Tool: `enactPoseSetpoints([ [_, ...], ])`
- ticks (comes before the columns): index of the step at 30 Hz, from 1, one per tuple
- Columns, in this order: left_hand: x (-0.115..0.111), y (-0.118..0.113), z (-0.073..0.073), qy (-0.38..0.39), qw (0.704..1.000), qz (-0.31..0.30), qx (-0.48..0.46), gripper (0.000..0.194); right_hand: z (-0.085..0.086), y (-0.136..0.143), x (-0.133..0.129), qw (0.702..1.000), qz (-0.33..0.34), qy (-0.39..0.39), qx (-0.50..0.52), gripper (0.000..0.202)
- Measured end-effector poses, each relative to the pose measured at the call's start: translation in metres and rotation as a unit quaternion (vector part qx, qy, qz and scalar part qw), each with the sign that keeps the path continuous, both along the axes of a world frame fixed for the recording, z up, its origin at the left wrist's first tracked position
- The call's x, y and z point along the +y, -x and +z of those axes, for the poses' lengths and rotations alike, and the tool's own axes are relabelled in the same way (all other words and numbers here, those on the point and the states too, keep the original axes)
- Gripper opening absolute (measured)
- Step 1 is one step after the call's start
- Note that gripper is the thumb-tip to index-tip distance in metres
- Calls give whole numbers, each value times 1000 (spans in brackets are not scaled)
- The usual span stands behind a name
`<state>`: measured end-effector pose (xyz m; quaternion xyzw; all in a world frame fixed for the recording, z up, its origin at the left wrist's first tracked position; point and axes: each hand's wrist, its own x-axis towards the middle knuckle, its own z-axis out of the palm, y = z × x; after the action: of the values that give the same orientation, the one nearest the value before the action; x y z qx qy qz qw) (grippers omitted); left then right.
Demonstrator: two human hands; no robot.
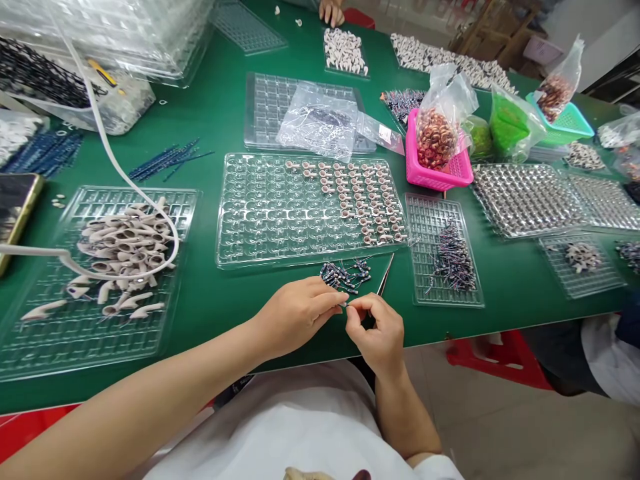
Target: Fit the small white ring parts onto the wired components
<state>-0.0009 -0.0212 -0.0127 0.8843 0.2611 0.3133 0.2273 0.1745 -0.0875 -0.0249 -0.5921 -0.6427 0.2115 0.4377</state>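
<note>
At the near edge of a green bench (210, 297), a person in a white top works with both hands brought close together, the left hand (295, 317) and the right hand (377, 327) pinching a small pale piece (343, 305) between their fingertips, its details mostly hidden by the fingers. The piece is just above the bench edge, near a loose pile of dark wired parts (345, 275). Tweezers (385, 275) jut out beyond the right hand, partly covered by it; whether the palm grips them cannot be told. Beyond the pile lies a clear molded tray (260, 213), with pale cup-shaped parts (370, 203) filling pockets toward its right side. To the left, a second tray (100, 347) carries a heap of cream-colored curved pieces (125, 243), crossed by a looping white cord (107, 143). To the right, a smaller tray (420, 233) bears more wired bundles (453, 260), near a pink basket (440, 179) holding a bag of copper-colored rings (437, 137). Across the bench, a co-worker's hand (331, 12) rests beside a tray of white pieces (345, 52).
</note>
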Motion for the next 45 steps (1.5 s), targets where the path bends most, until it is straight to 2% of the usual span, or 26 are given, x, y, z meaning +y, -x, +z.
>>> enactPoseSetpoints([
  [7,-1,0,-2,-9,1000,13,-12,16,2,-1,0,999,33,-33,17,11],
  [14,-2,-2,-2,-4,998,27,-55,17,1,-2,0,998,27,-47,19,11],
  [27,-2,-1,3,-17,997,3,-75,20,-2,-3,-1,996,45,-66,43,19],
  [33,-4,0,1,-20,997,-6,-77,22,-1,-3,-2,994,54,-75,52,23],
  [39,-6,-2,0,9,996,-10,-88,28,-1,-2,-2,993,50,-74,71,20],
  [42,-5,-1,2,53,995,14,-82,29,-1,-2,-2,994,34,-70,78,19],
  [45,-5,1,5,109,991,49,-64,26,-2,-2,-3,995,-11,-50,90,14],
])
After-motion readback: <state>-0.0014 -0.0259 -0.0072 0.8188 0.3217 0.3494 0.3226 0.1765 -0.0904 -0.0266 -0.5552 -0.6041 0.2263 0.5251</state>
